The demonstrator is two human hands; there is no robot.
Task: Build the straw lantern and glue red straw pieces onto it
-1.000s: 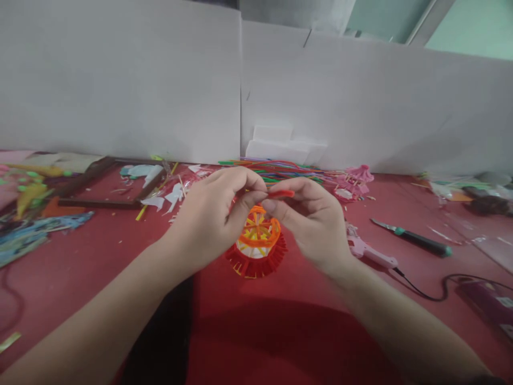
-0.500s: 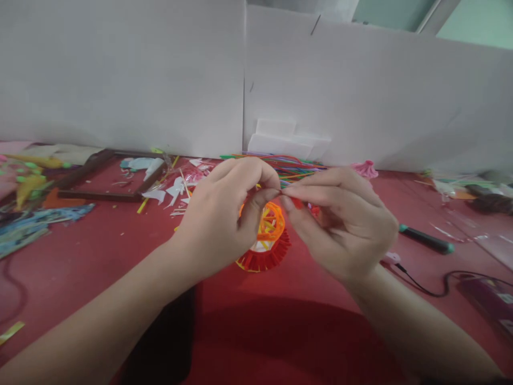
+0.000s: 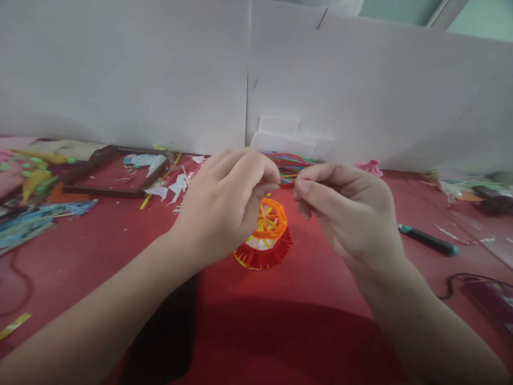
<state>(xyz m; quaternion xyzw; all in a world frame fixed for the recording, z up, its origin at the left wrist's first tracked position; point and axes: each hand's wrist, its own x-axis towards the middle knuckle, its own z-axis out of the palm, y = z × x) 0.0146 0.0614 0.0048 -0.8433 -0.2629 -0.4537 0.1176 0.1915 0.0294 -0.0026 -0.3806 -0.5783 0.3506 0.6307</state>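
Note:
My left hand [image 3: 228,206] and my right hand [image 3: 347,211] are raised above a small round craft piece [image 3: 266,235] with an orange and yellow spoked top and a red fringed skirt, which stands on the red table [image 3: 100,251]. Both hands have curled, pinched fingers that nearly meet over the piece. A thin red strip [image 3: 289,181] shows between the fingertips; most of it is hidden by the fingers. A bundle of coloured straws [image 3: 290,162] lies just behind the hands.
White foam boards [image 3: 160,75] wall off the back. A dark wooden frame [image 3: 108,174] and paper scraps lie at the left with colourful craft bits [image 3: 28,203]. A green-handled knife [image 3: 428,240], a cable [image 3: 452,283] and a pink paper piece [image 3: 368,167] lie at the right.
My right hand has turned over, hiding the red strip that showed a second ago. Both hands have risen slightly. The pink glue gun seen earlier is now hidden behind my right wrist.

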